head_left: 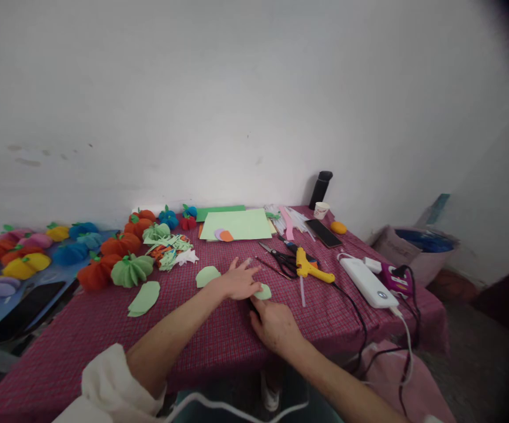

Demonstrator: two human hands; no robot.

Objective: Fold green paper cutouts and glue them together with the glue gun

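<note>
My left hand (pixel 238 280) lies palm down with its fingers spread, its thumb at a small light green paper piece (pixel 265 292). Close to it, my right hand (pixel 277 326) is curled, one finger touching the lower edge of that same piece. Something dark shows by the right thumb, but I cannot make out what it is. Left of the hands lie a light green paper cutout (pixel 207 276) and a small stack of similar cutouts (pixel 144 298). Beyond the right hand are black-handled scissors (pixel 284 262), a thin dark red stick (pixel 272 267) and a yellow glue gun (pixel 311 268).
Several paper pumpkins (pixel 131 269) and a scrap heap (pixel 170 251) fill the left. Paper sheets (pixel 237 224) lie at the back. On the right are a phone (pixel 324 233), paper cup (pixel 321 210), black bottle (pixel 320 190), white power bank (pixel 367 283) and cords.
</note>
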